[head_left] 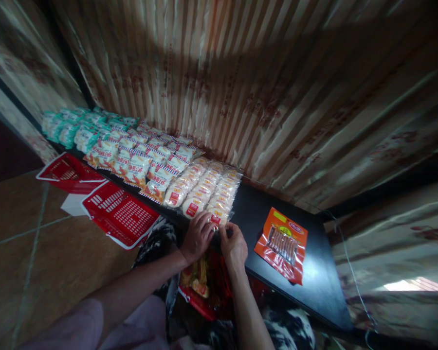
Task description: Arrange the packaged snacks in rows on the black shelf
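Clear-wrapped pale snack packet (219, 216) with red label, pinched by both hands (215, 238).

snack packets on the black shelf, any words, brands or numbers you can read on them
None can be read.
Orange packet: yellow and red label patches, print too blurred.
Clear packets under the left hand and right hand: red labels, too small.
Red-and-white packets and green packets: lettering blurred.

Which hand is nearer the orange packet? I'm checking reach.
Right hand is nearer: the orange packet lies apart to its right. Left hand sits beyond it, farther left.
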The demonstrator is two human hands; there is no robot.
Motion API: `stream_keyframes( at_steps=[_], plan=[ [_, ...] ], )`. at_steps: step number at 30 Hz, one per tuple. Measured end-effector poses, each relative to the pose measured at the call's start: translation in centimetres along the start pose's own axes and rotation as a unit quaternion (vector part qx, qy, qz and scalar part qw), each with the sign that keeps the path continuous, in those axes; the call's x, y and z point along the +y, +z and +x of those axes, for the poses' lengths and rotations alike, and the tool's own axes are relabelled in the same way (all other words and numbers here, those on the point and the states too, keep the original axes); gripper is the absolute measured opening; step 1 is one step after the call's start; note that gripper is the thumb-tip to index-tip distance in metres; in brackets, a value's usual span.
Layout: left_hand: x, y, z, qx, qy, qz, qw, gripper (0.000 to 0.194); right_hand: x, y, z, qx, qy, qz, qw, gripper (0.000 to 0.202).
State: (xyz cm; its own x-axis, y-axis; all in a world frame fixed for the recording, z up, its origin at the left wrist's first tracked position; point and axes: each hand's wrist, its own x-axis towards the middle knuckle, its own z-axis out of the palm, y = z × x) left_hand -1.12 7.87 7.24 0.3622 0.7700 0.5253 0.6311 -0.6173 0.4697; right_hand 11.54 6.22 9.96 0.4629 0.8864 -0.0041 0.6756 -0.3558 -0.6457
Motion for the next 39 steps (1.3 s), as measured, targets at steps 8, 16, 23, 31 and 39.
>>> stream_keyframes(
  at_steps=[8,16,23,31,39],
  plan=[
    [-0.8,1.1,-0.4,0.019,0.052,0.073,0.996,0.028,-0.3,0.0,-0.2,-0.005,-0.001,-0.024,1.000,0.038],
    [-0.4,1.1,0.0,0.030,0.056,0.094,0.994,0.029,0.4,0.1,0.1,-0.003,-0.021,0.011,1.000,0.041],
    [-0.5,1.0,0.2,0.043,0.058,0.087,0.994,0.028,1.6,0.4,0.5,0.097,-0.054,0.176,0.978,0.052],
    [-0.4,1.4,0.0,0.072,0.057,0.096,0.991,0.025,0.3,2.2,1.8,0.104,0.001,0.322,0.941,0.062],
    [-0.5,1.7,0.0,0.080,0.055,0.104,0.990,0.026,-1.4,2.7,1.9,0.068,0.019,0.369,0.927,0.072]
  ],
)
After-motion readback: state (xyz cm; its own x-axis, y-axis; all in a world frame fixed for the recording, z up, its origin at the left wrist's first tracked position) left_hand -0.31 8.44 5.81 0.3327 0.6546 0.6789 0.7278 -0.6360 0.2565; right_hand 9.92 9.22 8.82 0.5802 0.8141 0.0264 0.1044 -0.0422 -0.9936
